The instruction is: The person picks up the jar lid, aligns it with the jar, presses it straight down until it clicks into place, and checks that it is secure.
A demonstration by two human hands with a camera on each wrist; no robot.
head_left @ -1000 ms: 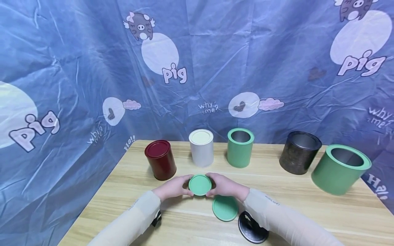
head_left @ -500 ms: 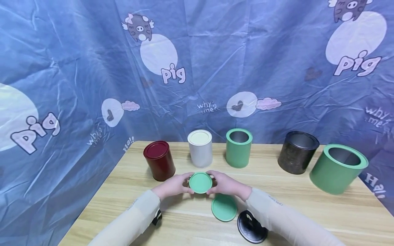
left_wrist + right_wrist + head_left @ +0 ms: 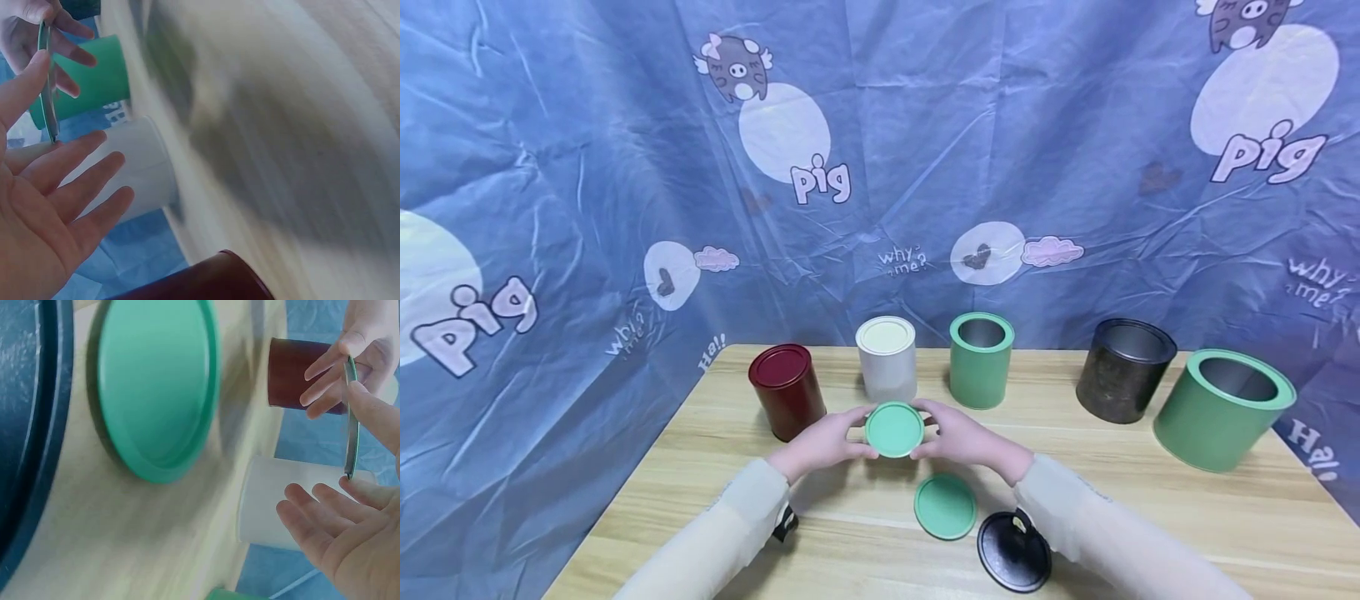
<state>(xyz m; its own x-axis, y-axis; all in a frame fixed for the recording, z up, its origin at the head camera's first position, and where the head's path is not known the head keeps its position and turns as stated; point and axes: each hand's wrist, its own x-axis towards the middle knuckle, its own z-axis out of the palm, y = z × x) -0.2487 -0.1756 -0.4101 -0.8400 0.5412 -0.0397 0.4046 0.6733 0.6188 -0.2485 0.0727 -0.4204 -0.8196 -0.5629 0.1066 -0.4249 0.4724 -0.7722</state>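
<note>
Held lid: a round, flat, light-green lid with a raised rim hangs in the air between both hands; it is clear of the table, in front of the white can in the head view; both wrist views show it edge-on as a thin disc.
Left hand: pinches the lid's left side between thumb and forefinger; the other fingers reach out loosely, apart from one another, in the left wrist view.
Right hand: pinches the lid's opposite side in the same way, thumb and forefinger on the rim; its remaining fingers extend beside the lid.
Lids below: a second round green lid lies flat on the table, nearer the person; just beside it, to the right, lies a glossy black round lid, its edge near the right sleeve.
Standing cans: from left to right, a dark red cylindrical can with a red top; a white cylindrical can with a pale top; a slim green cylindrical can with a hollow top; a scuffed black cylindrical can with a hollow top; a wider green cylindrical can with a hollow top, near the black one.
Table and curtain: pale wood-grain table; blue creased fabric curtain printed with pigs and lettering behind it.
Sleeves: pale, long sleeves cover both forearms.
</note>
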